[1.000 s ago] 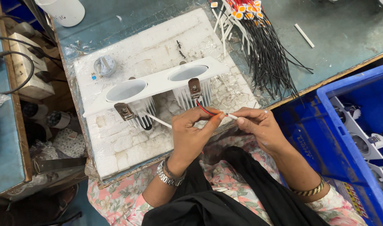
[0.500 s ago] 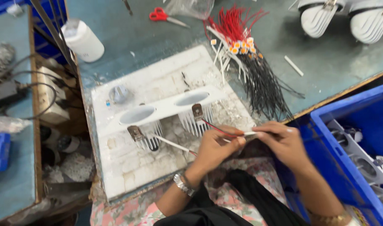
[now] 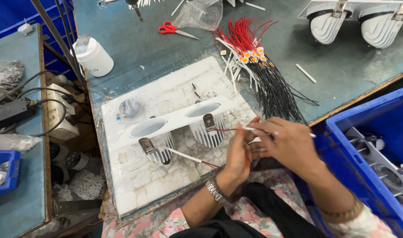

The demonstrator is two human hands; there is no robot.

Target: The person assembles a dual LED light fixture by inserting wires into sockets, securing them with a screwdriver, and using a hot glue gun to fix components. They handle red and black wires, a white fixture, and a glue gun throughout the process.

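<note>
A white twin downlight fitting (image 3: 175, 121) with two round holes and finned heat sinks lies on a worn white foam pad (image 3: 166, 94). My left hand (image 3: 238, 158) and my right hand (image 3: 286, 143) meet just right of the fitting. Together they pinch a thin red wire with a white sleeve (image 3: 236, 129) that runs from the right heat sink (image 3: 208, 132). A second white-sleeved wire (image 3: 188, 157) trails from the left heat sink toward my left wrist. A metal watch (image 3: 214, 191) is on my left wrist.
A bundle of red and black wires with small orange-and-white chips (image 3: 258, 70) lies behind my hands. Red scissors (image 3: 175, 30), a white bottle (image 3: 95, 57) and another twin fitting (image 3: 360, 22) sit farther back. A blue crate (image 3: 377, 145) with fittings stands at right.
The view has shifted, showing more of the far bench. My hands stay together on the wire at the right heat sink, now slightly further right.
</note>
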